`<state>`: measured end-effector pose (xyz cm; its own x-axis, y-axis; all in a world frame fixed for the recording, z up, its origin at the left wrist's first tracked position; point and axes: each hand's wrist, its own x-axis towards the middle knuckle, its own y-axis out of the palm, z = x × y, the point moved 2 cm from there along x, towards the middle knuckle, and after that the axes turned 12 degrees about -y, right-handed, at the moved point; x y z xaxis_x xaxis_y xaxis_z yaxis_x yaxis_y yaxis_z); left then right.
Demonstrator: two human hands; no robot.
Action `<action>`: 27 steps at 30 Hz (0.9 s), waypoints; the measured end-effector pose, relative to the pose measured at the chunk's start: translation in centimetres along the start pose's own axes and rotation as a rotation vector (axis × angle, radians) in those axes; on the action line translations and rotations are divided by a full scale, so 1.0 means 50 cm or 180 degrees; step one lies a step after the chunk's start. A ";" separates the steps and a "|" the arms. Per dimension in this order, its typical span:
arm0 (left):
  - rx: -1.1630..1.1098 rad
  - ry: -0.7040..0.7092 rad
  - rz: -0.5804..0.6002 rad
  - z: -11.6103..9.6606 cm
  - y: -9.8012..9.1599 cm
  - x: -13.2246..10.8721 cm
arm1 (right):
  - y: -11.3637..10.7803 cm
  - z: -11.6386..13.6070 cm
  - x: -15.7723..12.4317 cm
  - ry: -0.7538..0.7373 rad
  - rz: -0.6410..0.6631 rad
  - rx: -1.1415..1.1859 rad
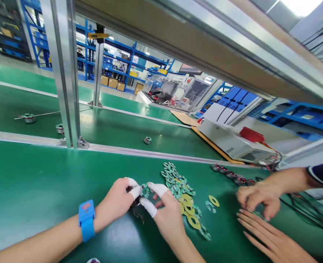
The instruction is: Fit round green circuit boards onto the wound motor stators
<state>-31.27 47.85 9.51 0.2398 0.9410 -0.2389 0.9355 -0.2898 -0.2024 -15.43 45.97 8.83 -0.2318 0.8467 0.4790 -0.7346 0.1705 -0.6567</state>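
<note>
My left hand (pixel 121 195), with white finger cots and a blue wristband (pixel 87 219), pinches a dark motor stator with thin wires (pixel 138 213), partly hidden by the fingers. On top of it, at the fingertips, is a green ring-shaped circuit board (pixel 145 190). My right hand (pixel 166 210), also in white finger cots, closes its thumb and finger on the board's right side. Just right of my hands lies a loose pile of green ring boards (pixel 175 179). Yellow rings (pixel 193 221) lie at the pile's near end.
A co-worker's hands (pixel 260 199) handle a small ring board at the right. Behind them a row of dark motor stators (pixel 232 175) lies near wires. An aluminium post (pixel 65 73) rises at the left. Beyond the metal rail (pixel 139 151) sit finished-looking round parts (pixel 147 140).
</note>
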 end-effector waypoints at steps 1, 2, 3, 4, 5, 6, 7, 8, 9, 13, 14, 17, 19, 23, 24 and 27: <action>0.0004 0.0008 -0.0012 0.000 0.002 -0.001 | 0.000 0.000 -0.002 -0.0092 -0.0020 -0.0113; 0.0008 0.0005 -0.0018 0.001 0.003 -0.003 | 0.001 0.000 -0.003 -0.0168 -0.0031 -0.0184; 0.0004 -0.0015 0.0006 0.000 0.005 -0.005 | 0.001 0.001 -0.003 -0.0229 -0.0032 -0.0220; 0.0003 -0.0038 0.0051 0.000 0.005 -0.007 | 0.001 0.002 -0.002 -0.0269 -0.0028 -0.0230; 0.0032 -0.0033 0.0082 -0.002 0.005 -0.010 | 0.000 0.003 0.000 -0.0288 -0.0019 -0.0217; 0.0144 0.0035 0.0048 -0.004 0.002 -0.012 | -0.001 0.003 0.003 -0.0277 -0.0005 -0.0192; 0.0360 0.0159 -0.0067 -0.006 -0.002 -0.015 | -0.003 0.002 0.007 -0.0221 0.0001 -0.0160; 0.0676 0.0310 -0.0250 -0.007 -0.006 -0.018 | -0.006 -0.002 0.012 -0.0114 -0.0013 -0.0117; 0.1075 0.0456 -0.0451 -0.007 -0.010 -0.020 | -0.010 -0.007 0.018 0.0043 -0.0034 -0.0051; 0.2546 0.0576 -0.0654 0.012 -0.013 -0.015 | -0.014 -0.031 0.037 0.0879 0.0140 0.0663; 0.2726 0.0576 -0.0586 0.018 -0.011 -0.012 | -0.011 -0.034 0.039 0.1028 0.0278 0.0914; 0.2919 0.0645 -0.0497 0.031 -0.005 -0.004 | -0.005 -0.027 0.043 0.1175 0.0725 0.1378; 0.2955 0.0682 -0.0504 0.034 -0.003 -0.002 | -0.005 -0.015 0.044 0.1035 0.0983 0.1330; 0.2993 0.0757 -0.0567 0.037 -0.002 -0.002 | -0.004 0.004 0.047 0.0603 0.1294 0.0866; 0.2998 0.0778 -0.0591 0.039 -0.002 -0.002 | -0.002 0.007 0.046 0.0484 0.1329 0.0767; 0.3010 0.0794 -0.0642 0.042 -0.002 -0.003 | 0.007 0.010 0.041 0.0116 0.1377 0.0504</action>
<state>-31.95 47.39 7.55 0.2482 0.9663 0.0676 0.3994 -0.0385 -0.9160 -16.48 47.48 9.87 -0.5181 0.8406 0.1577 -0.6643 -0.2793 -0.6933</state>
